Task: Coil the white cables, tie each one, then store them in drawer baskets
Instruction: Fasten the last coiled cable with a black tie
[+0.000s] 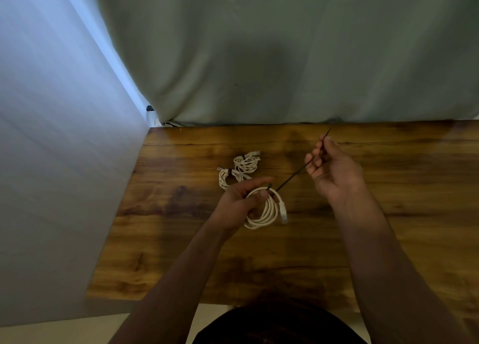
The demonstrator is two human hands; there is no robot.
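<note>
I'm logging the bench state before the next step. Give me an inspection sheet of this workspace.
Surface: wooden table, glossy grain.
Job's things: far tied coil and near tied coil lie side by side; drawer baskets, nothing seen.
Clutter: nothing seen.
Grips: left hand holds the untied coil; right hand pinches the black tie.
Cables: all three white and coiled; the tie slants from the untied coil up to the right hand.
Surroundings: grey-green curtain behind, pale panel at left.
</note>
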